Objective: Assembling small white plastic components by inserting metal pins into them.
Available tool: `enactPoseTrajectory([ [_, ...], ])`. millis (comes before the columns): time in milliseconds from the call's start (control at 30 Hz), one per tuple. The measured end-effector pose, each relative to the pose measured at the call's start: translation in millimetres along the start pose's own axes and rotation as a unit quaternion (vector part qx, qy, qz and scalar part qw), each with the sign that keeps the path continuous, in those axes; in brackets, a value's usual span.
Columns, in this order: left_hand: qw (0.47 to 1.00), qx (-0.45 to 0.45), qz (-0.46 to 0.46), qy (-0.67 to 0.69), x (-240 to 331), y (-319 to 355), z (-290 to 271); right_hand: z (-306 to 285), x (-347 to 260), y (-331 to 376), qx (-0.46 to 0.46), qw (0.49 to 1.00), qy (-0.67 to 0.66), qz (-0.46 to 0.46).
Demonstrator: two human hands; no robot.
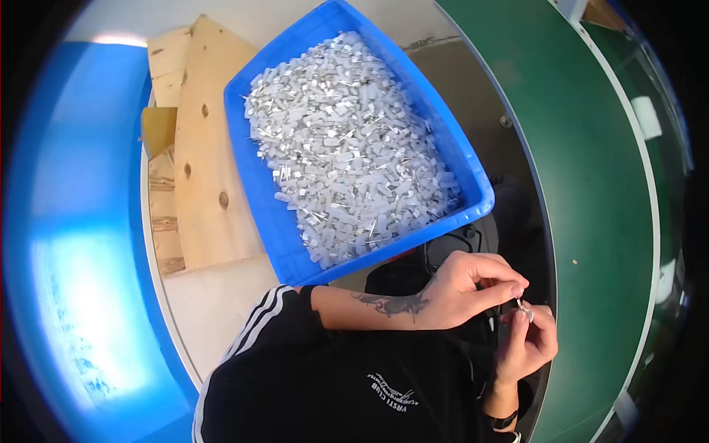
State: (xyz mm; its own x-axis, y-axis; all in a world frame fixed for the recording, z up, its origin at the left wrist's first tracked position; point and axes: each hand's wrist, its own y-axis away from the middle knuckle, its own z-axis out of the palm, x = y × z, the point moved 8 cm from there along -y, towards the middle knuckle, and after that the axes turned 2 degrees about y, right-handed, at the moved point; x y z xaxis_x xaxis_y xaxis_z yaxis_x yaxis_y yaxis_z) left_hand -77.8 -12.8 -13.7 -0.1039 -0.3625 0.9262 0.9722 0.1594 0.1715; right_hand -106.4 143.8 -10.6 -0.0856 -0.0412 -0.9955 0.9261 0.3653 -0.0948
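A bare left hand (473,290) is pinching the upper end of a small, slim, silvery piece (521,304), its long axis slanting toward five o'clock, where the bare right hand (526,350) is gripping below; a rectangular blue plastic tub (474,210) is sitting toward ten o'clock.

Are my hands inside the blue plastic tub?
No, the left hand and right hand are outside the blue plastic tub, holding a small silvery piece between them.

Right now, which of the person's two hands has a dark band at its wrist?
The right hand, lower in the picture: a black band crosses its wrist. The left hand shows no band, but a dark forearm tattoo.
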Motion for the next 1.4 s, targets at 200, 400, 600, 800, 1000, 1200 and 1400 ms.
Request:
enactPoseTrajectory([
  [200, 0.976, -0.021, 0.083, -0.201, 25, 8, -22, 23, -28, -3, 0.019, 0.963, 0.230, -0.141],
  [400, 0.981, -0.019, 0.030, -0.190, 21, 9, -30, 31, -26, -12, -0.020, 0.963, 0.223, -0.149],
  [600, 0.862, 0.221, 0.042, -0.455, 41, 10, -169, -9, -14, -10, 0.067, 0.988, 0.130, -0.055],
  [800, 0.548, 0.063, -0.112, -0.827, -53, 54, -326, -5, 3, -31, 0.042, 0.999, -0.033, 0.002],
  [1000, 0.559, 0.050, -0.150, -0.814, -59, 28, -315, -4, 3, -27, 0.046, 0.997, -0.053, 0.017],
  [1200, 0.817, 0.212, -0.038, -0.535, 11, 22, -227, 3, 13, -30, 0.012, 0.994, -0.106, 0.035],
  [1400, 0.923, -0.090, 0.139, -0.347, 47, -4, -15, 47, 11, -43, -0.014, 0.987, -0.141, 0.073],
])
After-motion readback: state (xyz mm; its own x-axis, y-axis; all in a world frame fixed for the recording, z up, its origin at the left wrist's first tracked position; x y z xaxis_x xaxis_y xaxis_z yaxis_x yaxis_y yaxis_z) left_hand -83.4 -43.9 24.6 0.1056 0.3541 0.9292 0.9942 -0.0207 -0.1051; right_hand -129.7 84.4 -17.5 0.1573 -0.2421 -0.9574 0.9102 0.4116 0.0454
